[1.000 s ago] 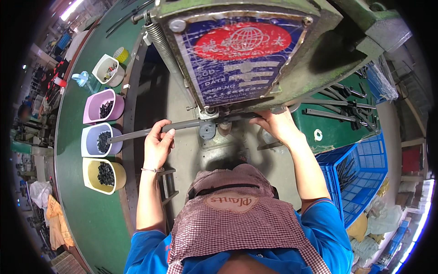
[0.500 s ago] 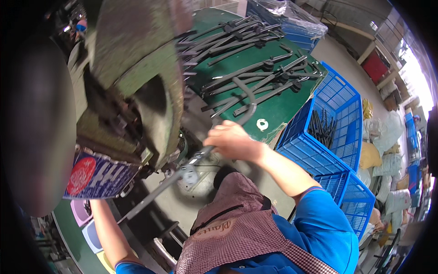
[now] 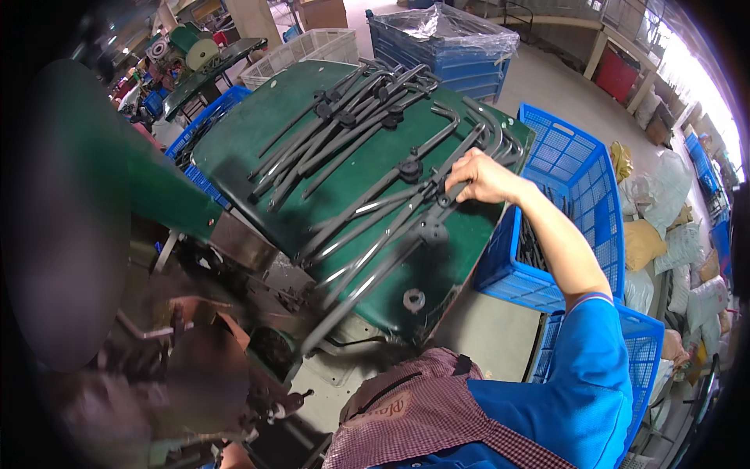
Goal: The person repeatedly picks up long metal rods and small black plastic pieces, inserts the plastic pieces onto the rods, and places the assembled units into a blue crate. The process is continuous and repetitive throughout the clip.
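My right hand (image 3: pixel 480 178) is closed around a dark bent metal tube (image 3: pixel 371 283) over the green table. A flat bracket with a round plate (image 3: pixel 431 230) sits on this tube just below my fingers. Its straight end slants toward me past the table's near edge. Beside and under it lie several similar tubes with hooked ends and black knobs (image 3: pixel 410 172). A second pile of such tubes (image 3: pixel 320 141) lies farther left. Only a small patch of skin (image 3: pixel 234 456) from my left arm shows at the lower edge; the left hand is hidden.
The green table (image 3: pixel 226 144) carries both piles and a pale ring-shaped piece (image 3: pixel 414 300). Blue plastic crates (image 3: pixel 504 270) stand at its right, one holding dark rods. A dark machine (image 3: pixel 207 383) is close at lower left. Behind are a white crate (image 3: pixel 336 45) and a film-covered blue bin (image 3: pixel 437 66).
My right hand has carried the bent tube from in front of the machine to the nearer pile on the table. The view has swung, showing more of the table.
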The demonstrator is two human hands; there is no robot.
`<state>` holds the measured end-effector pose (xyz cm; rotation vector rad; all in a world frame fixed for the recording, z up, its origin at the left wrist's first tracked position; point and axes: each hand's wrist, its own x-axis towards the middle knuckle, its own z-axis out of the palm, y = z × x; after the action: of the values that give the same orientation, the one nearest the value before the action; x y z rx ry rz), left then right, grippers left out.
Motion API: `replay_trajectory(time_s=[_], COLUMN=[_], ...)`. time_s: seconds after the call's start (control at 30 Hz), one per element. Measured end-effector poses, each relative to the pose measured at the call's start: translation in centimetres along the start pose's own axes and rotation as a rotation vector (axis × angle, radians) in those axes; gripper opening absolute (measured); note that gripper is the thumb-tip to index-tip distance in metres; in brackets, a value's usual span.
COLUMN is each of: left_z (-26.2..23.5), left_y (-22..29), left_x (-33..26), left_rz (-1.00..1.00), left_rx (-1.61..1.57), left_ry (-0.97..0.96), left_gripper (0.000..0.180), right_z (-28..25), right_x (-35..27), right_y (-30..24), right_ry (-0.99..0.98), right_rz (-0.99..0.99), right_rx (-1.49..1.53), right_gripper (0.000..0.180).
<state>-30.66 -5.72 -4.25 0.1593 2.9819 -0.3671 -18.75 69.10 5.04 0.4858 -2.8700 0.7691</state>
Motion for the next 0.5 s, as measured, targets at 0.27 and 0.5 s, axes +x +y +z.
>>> replay_trajectory(time_s=[0.27,0.5], left_z=[-0.9,2.7], left_y=[3.8,1.7], left_x=[0.3,-0.8], left_rz=[-0.032,-0.174], left_rx=[-0.045,-0.808], left_ry=[0.081,0.372], left_gripper=[0.009,0.009], right_z=[-3.6,-2.2], right_x=[9.7,21.9], right_y=[13.9,25.0], right_ry=[-0.469,-0.091], right_rz=[0.228,0.238], right_rx=[-0.012,-0.385], right_gripper=[0.047,0.038])
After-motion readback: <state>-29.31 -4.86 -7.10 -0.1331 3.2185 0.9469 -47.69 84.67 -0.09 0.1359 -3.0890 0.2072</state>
